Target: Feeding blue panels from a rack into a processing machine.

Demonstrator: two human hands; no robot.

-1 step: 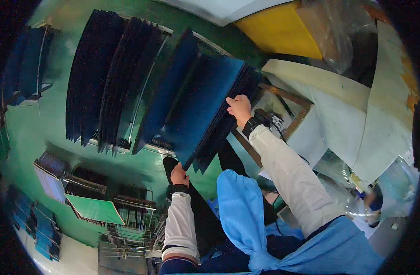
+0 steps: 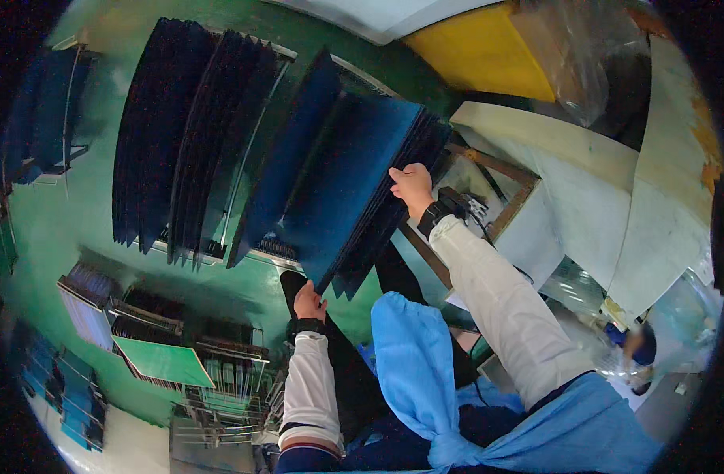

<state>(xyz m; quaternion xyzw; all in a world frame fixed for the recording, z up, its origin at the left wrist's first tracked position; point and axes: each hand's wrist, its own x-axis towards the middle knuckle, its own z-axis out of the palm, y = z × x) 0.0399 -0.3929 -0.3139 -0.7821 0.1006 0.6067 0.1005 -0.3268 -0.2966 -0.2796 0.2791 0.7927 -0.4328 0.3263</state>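
A dark blue panel stands tilted at the right end of a rack, among several others of its kind. My left hand is closed on its near lower corner. Further up, my right hand has its fingers curled at the right-hand edge of the panels, thumb lying on top. Behind that panel, more dark panels are packed close together; I cannot tell whether my fingers take in more than one of them.
Left of the panels, a rack holds dark sheets. A lower rack with a green board stands at the near left. To the right are a brown wooden frame, white sheeting and a yellow panel. Another person is at the far right.
The fingers of my left hand have shifted slightly on the corner. My right hand and the panels stay in place. The other person has moved a little.
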